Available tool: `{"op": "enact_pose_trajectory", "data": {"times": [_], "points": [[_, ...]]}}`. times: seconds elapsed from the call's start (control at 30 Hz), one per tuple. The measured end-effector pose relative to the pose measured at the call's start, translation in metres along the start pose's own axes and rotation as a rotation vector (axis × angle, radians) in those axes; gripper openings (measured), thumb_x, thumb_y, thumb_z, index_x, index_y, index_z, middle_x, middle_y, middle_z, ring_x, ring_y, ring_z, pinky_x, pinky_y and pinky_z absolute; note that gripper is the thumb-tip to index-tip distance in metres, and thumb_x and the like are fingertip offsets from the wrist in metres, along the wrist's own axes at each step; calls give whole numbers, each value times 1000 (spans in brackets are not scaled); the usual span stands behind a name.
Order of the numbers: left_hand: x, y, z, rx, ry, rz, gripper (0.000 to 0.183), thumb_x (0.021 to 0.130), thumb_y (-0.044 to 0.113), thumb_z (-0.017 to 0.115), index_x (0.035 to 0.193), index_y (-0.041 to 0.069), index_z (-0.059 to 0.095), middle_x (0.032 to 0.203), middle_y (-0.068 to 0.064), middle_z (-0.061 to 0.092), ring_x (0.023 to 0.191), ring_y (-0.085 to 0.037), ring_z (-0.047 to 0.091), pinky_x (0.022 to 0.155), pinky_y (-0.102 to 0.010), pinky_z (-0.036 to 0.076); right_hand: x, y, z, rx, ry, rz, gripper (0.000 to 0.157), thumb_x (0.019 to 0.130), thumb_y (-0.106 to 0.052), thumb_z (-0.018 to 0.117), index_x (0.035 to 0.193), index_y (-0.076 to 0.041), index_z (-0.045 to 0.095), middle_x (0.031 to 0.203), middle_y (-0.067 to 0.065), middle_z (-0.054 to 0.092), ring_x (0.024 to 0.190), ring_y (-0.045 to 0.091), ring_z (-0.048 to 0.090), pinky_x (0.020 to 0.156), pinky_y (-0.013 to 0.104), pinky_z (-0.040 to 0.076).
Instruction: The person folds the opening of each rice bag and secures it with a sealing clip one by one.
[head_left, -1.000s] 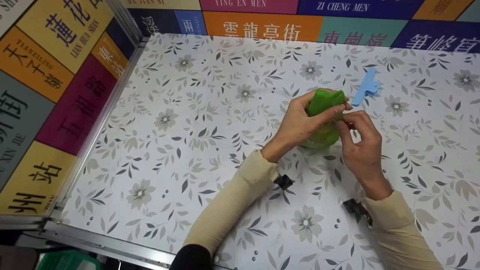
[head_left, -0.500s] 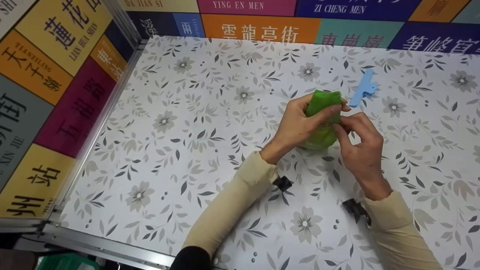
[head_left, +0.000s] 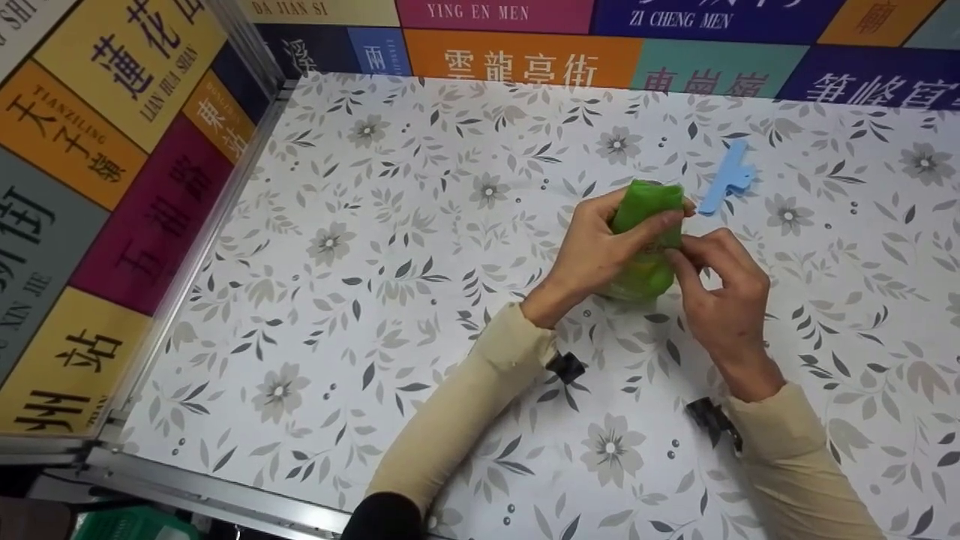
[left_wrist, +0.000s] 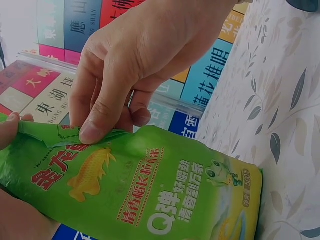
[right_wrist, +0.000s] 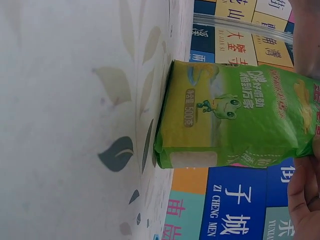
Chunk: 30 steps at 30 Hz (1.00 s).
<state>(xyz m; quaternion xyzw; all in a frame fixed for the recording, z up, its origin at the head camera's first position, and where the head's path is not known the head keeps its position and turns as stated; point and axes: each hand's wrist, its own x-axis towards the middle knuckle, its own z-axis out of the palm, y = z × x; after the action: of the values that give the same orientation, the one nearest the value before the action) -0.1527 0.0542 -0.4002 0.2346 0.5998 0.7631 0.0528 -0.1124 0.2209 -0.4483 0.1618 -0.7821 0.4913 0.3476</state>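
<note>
A green rice bag point(head_left: 651, 201), marked 500 grams, stands upright on the flowered tabletop. My left hand point(head_left: 592, 247) grips its upper part from the left, thumb across the front and fingers behind. My right hand point(head_left: 724, 292) pinches the bag's right edge just below, between thumb and fingers. In the left wrist view, the right hand point(left_wrist: 135, 60) has its thumb on the creased upper edge of the bag point(left_wrist: 150, 185). The right wrist view has the bag's base point(right_wrist: 165, 115) resting on the table. A light blue sealing clip point(head_left: 726, 180) lies just beyond the hands.
The white table cover point(head_left: 420, 225) with grey flowers and leaves spreads around the hands. Panels with Chinese lettering point(head_left: 525, 60) wall the back and left sides. A metal rail point(head_left: 217, 487) runs along the front left edge, with a green basket point(head_left: 135, 521) below it.
Over the last second, the right fingers have slid slightly down the bag's edge, and the bag's front has turned a little toward the head camera. The left hand keeps its grip.
</note>
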Motion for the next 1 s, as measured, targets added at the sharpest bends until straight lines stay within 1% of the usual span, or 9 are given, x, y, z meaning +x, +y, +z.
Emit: {"op": "enact_pose_trajectory", "data": {"times": [0.17, 0.3, 0.4, 0.63, 0.8, 0.9, 1.0], "points": [[-1, 0, 0, 6, 1, 12, 28, 99, 2, 68, 125, -7, 68, 120, -24, 75, 101, -10, 73, 91, -35, 62, 0, 0, 0, -9, 7, -4, 7, 89, 8, 76, 95, 7, 78, 80, 23, 62, 79, -6, 57, 76, 9, 46], [-1, 1, -1, 21, 8, -13, 29, 99, 4, 69, 126, -5, 68, 121, -22, 75, 98, -11, 73, 87, -36, 63, -1, 0, 0, -20, 1, -1, 6, 89, 6, 76, 95, 7, 78, 82, 23, 63, 82, -6, 57, 78, 9, 47], [-2, 1, -1, 16, 10, -31, 29, 99, 5, 69, 127, -4, 68, 122, -20, 75, 98, -11, 73, 85, -37, 64, -1, 0, -1, -26, -3, -2, 7, 89, 8, 76, 95, 7, 78, 82, 24, 63, 83, -7, 57, 79, 9, 47], [-2, 1, -1, 30, 17, -11, 29, 98, 5, 70, 126, -4, 68, 120, -21, 75, 96, -11, 72, 84, -36, 64, 1, -1, 0, -23, 7, -12, 12, 86, 12, 76, 96, 7, 78, 83, 24, 64, 84, -7, 59, 80, 9, 48], [-2, 2, -1, 21, 10, -19, 30, 98, 6, 71, 126, -3, 69, 122, -19, 76, 98, -11, 72, 86, -35, 63, 1, -1, 0, -22, 7, -13, 12, 86, 11, 77, 97, 6, 79, 84, 24, 65, 85, -7, 61, 81, 9, 50], [-1, 1, -2, 63, 14, -20, 32, 96, 8, 75, 125, -2, 69, 119, -18, 76, 95, -11, 72, 84, -31, 62, 1, 0, 0, -21, 10, -12, 12, 86, 11, 77, 97, 6, 79, 83, 24, 65, 85, -6, 61, 81, 9, 50], [-1, 1, -5, 156, 31, -48, 32, 93, 14, 79, 122, 2, 71, 112, -14, 76, 90, -9, 69, 81, -26, 59, 0, 1, 0, -16, 10, -9, 14, 85, 12, 77, 98, 6, 79, 83, 24, 65, 85, -6, 61, 81, 9, 50]]}}
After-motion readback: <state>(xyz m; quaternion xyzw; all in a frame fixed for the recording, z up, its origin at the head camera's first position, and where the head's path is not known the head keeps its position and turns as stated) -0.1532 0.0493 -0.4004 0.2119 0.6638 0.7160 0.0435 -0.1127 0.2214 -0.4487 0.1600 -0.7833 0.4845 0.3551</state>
